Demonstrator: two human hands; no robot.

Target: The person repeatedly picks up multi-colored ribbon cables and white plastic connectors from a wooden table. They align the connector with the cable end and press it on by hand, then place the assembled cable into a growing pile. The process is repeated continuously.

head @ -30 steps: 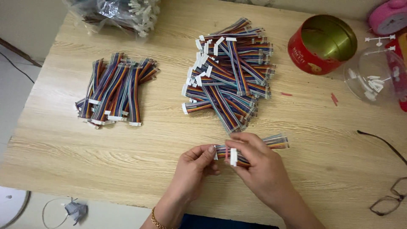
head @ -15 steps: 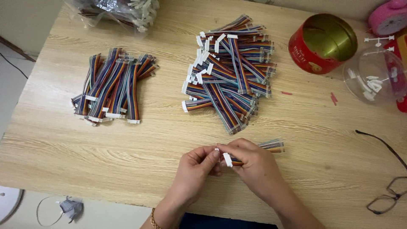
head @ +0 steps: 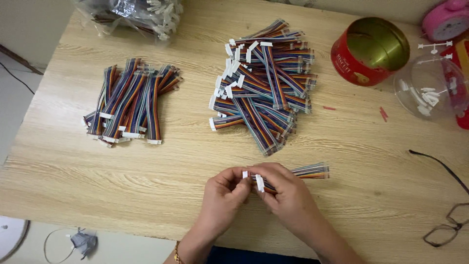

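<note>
My left hand [head: 222, 195] and my right hand [head: 286, 195] meet near the table's front edge, both pinching the white connector end of a short rainbow ribbon cable [head: 310, 171]. The cable's free end sticks out to the right, past my right hand. A second white connector shows between my fingers. A large loose pile of the same cables [head: 264, 85] lies just beyond my hands. A smaller, neater pile of cables [head: 129, 102] lies to the left.
The wooden table [head: 366, 161] carries an open red tin [head: 369, 51] and a clear plastic bowl with white parts [head: 430, 88] at the right. Eyeglasses [head: 447, 225] lie at the right edge. A plastic bag of parts [head: 132, 14] sits at the back left. A pink clock [head: 447, 19] stands far right.
My hands have shifted slightly left with the cable, and my fingers have worked along its connector end. The piles have not moved.
</note>
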